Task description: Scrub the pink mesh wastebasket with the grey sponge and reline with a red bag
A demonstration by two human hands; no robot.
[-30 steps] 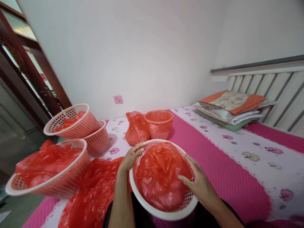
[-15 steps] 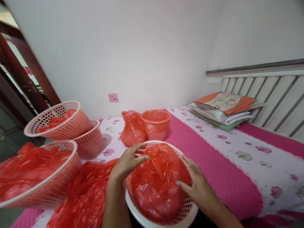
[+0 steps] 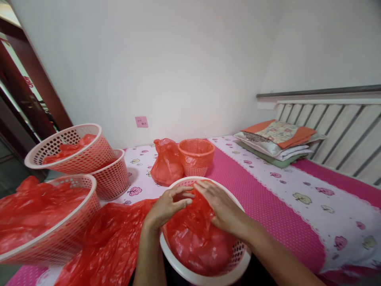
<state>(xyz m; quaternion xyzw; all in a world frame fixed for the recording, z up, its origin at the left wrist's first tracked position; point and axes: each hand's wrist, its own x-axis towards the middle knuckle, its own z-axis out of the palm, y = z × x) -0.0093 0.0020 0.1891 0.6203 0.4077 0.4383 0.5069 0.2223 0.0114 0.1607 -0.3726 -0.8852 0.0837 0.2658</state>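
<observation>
A round pink plastic basket (image 3: 205,277) with a pale rim sits close in front of me. Inside it lies a red plastic bag (image 3: 202,246), bulging with something pinkish that I cannot make out. My left hand (image 3: 172,204) hovers at the bag's upper left, fingers bent and apart, with nothing visible in it. My right hand (image 3: 218,204) rests over the bag's top, its fingers stretched toward the left hand and lying on the plastic. The undersides of both hands are hidden. Left of the basket, a crumpled red plastic bag (image 3: 110,238) is spread on the bed, beside my left forearm.
At left stand a large basket holding red plastic (image 3: 92,214), a tilted basket (image 3: 101,151) and a smaller basket (image 3: 120,176) beneath it. Ahead are a tied red bag (image 3: 167,165) and a small plastic-lined basket (image 3: 196,171). Folded cloths (image 3: 278,139) lie near the headboard (image 3: 336,131).
My right hand has moved left and up from the basket's right side onto the bag's top. My left hand has shifted slightly right and down. The bag's top is gathered more narrowly.
</observation>
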